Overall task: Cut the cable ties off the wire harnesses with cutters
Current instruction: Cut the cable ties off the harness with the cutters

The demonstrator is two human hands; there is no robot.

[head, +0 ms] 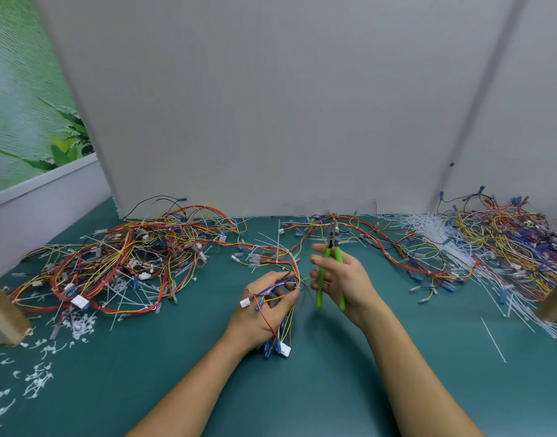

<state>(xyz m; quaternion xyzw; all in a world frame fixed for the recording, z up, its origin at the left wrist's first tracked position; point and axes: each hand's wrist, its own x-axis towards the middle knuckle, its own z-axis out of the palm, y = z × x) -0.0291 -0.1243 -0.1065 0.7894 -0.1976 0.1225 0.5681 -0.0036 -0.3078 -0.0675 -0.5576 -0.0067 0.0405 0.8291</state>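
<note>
At the far left edge I see a pale wooden post (4, 313) standing on the teal green surface (302, 392). White clipped cable-tie scraps (37, 378) are scattered near its foot. Next to the right lies a big tangled pile of red, yellow and black wire harnesses (119, 263) with white plastic connectors.

Near the middle, the left grip (264, 313), a bare hand, has its fingers curled round a bundle of purple, yellow and red harness wires (288, 280). A small white connector (245, 302) pokes out over its knuckles. The loose blue-tipped ends hang below the wrist. Thin white cable-tie tails (278, 244) stand up from this harness just beyond the fingers.

Just beside it, the right grip (343, 279) holds the green-handled metal cutters (331, 263), fingers wrapped round the handles. The nose points away towards the grey wall panel (271, 105). The nose is clear of the bundle in the left grip, which sits to its lower left.

Further right lies a heap of loose white cable ties (428, 230). Beyond it is a second multicoloured harness pile (510, 244).
</note>
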